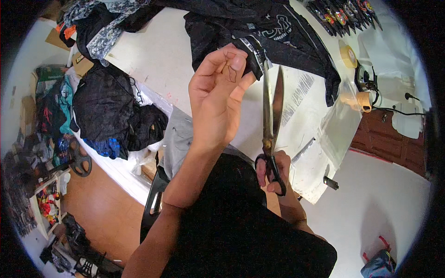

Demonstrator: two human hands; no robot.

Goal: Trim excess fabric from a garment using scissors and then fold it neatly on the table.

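Note:
My left hand [215, 88] is raised over the table, fingers closed on the edge of a black garment [227, 23]. A striped white-and-grey band [252, 48] runs along that edge, and thin dark loose threads curl over the fingertips. Long metal scissors [268, 139] with black handles are in my right hand [282, 162], its fingers through the loops. Their blades stand apart, pointing away from me, with the tips just right of the held edge. The rest of the garment, with a white print, spreads across the far side of the table.
Around the white table [143, 51] are a dark clothing heap [102, 102] at left, several small tools with round labels [340, 16] at far right, a yellow tape roll [347, 56] and an orange thread spool [365, 99]. A small black object [330, 182] is at the right edge.

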